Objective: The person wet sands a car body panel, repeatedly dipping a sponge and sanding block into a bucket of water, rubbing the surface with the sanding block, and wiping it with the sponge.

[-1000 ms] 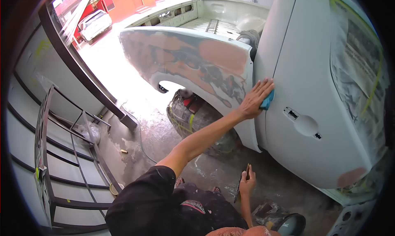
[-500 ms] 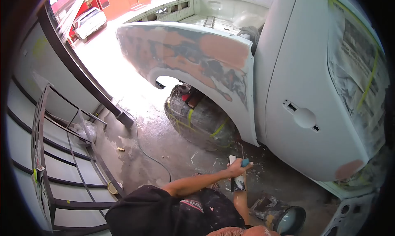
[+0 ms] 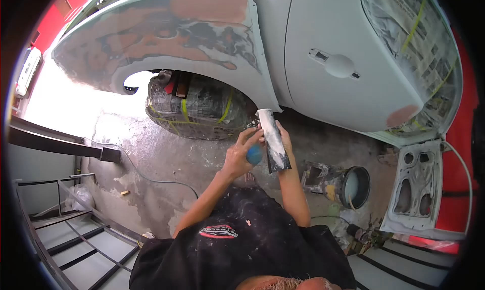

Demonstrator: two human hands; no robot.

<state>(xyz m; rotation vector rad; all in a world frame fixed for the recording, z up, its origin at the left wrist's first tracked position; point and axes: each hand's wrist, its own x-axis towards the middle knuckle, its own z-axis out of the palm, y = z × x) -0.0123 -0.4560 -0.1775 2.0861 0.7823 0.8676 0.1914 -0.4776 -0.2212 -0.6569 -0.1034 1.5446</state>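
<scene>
My right hand point(image 3: 284, 138) grips a long dark sanding block point(image 3: 273, 138) from its right side. White dust or paste coats the upward face of the block. My left hand point(image 3: 237, 156) is beside it, with fingers bent near the block's left edge. A small blue rounded thing point(image 3: 254, 154) sits in that hand, blurred, and I cannot make out its kind. Beyond both hands is the truck's rear side panel point(image 3: 166, 37), patched with pinkish filler and grey primer. A wheel wrapped in taped plastic and paper point(image 3: 197, 108) stands under its arch.
A black bucket of cloudy water point(image 3: 356, 186) stands on the floor to my right. A bare door panel point(image 3: 417, 186) is farther right. The pale cab door point(image 3: 333, 42) stands ahead. A hose point(image 3: 146, 176) crosses the floor near a metal frame point(image 3: 76, 239) at my left.
My view has tilted down and swung right. The sanding block has come nearer my chest, now with its whitened face showing, and both hands are more plainly seen around it.
</scene>
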